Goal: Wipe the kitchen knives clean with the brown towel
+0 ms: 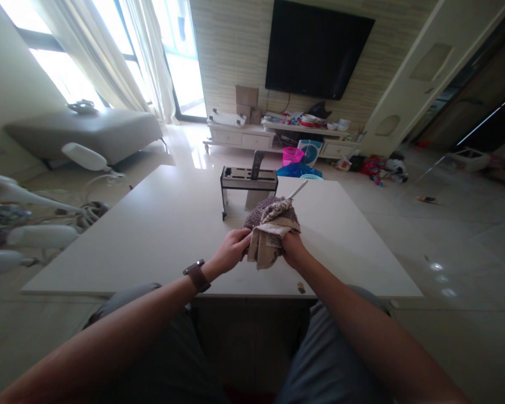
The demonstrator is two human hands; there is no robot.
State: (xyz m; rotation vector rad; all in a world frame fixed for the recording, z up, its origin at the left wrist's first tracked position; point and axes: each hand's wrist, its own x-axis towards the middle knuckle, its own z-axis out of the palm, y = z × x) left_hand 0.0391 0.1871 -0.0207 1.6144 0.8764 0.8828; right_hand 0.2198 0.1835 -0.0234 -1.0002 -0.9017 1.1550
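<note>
A brown and beige cloth (273,227) is bunched up over the near middle of the table. My left hand (234,248) pinches its left edge, thumb on top, a watch on the wrist. Closed on the right side of the cloth is my right hand (293,248), its fingers mostly hidden in the folds. A thin pale rod-like piece (298,189) sticks out of the top right of the cloth; what it belongs to is covered. Just beyond stands a slotted knife rack (249,178), with a black-handled knife (257,164) upright in it and its broad blade showing below.
Both hands are above a white table (160,235). A small brownish item (301,287) lies by its near edge. White lamp-like shapes (84,156) stand at the left. Behind the table are a pink basket (292,155) and a white TV cabinet (244,139).
</note>
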